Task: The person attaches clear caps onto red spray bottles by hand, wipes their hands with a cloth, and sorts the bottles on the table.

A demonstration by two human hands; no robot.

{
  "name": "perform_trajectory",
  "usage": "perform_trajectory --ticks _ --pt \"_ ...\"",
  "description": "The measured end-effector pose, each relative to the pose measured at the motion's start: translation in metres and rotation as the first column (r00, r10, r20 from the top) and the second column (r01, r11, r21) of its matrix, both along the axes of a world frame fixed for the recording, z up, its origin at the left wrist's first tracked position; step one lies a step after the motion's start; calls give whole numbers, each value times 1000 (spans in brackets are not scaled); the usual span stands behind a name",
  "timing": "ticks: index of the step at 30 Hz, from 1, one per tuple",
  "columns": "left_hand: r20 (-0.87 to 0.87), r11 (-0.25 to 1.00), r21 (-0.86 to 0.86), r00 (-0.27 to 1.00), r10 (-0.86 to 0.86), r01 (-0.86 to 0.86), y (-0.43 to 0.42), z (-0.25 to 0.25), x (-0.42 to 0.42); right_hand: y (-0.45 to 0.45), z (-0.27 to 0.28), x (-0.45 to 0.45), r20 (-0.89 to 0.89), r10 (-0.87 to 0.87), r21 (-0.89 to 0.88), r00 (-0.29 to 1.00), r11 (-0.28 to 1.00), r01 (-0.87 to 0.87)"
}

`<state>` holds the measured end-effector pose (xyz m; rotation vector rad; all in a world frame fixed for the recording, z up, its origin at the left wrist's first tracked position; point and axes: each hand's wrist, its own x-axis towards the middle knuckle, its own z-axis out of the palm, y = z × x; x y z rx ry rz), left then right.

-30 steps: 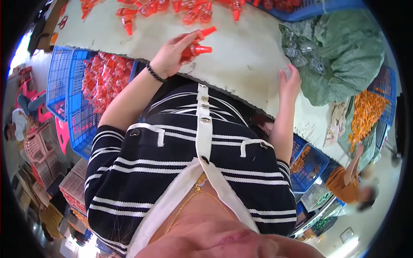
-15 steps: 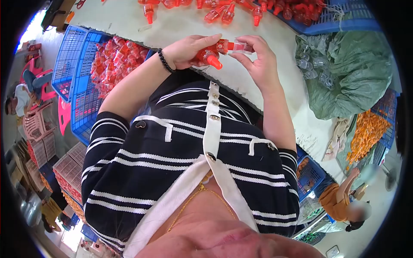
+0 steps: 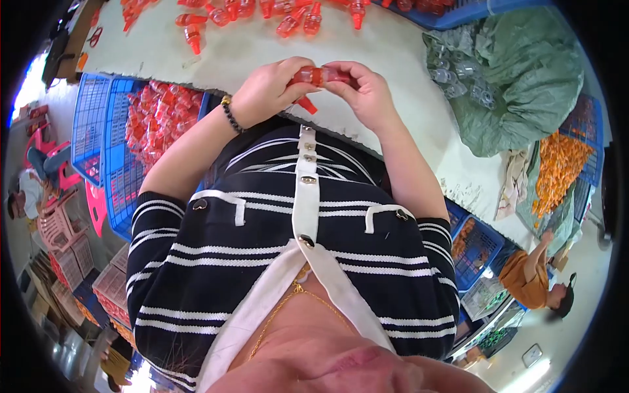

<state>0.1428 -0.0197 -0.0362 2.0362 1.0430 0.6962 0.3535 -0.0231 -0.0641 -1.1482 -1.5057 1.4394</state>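
Observation:
My left hand (image 3: 267,93) is closed around a small red bottle (image 3: 316,76), held level above the table's near edge. A second bottle's red pointed nozzle (image 3: 306,105) pokes out below the same hand. From the other side, my right hand (image 3: 368,95) grips the clear cap (image 3: 335,74), which sits over the first bottle's nozzle end. My fingers hide part of the cap and most of the second bottle. More red bottles (image 3: 288,25) lie loose on the table beyond my hands.
To the left, a blue crate (image 3: 121,164) holds many red bottles. A green plastic bag (image 3: 517,85) with clear caps (image 3: 465,78) lies on the right, near orange pieces (image 3: 563,170). A co-worker in an orange top (image 3: 524,278) is at lower right; another person sits far left.
The clear cap has gone further over the red nozzle, and my hands have come closer together. My left hand has turned over. The whole view has shifted slightly.

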Motion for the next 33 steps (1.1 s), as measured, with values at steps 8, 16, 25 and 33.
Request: perform_trajectory --ticks 8,16,25,33 --pt "279 789 -603 895 348 -119 8 -21 -1 18 13 75 593 -437 612 677 790 -26" --pt "290 474 -880 747 599 -38 13 -18 -9 35 -13 154 798 -603 593 -20 790 -154" --pt "245 500 -853 733 635 -148 11 -16 4 5 11 32 -25 -298 311 954 905 290" --pt "261 502 -846 680 685 -180 7 -12 7 0 24 -31 226 -29 462 974 883 -81"
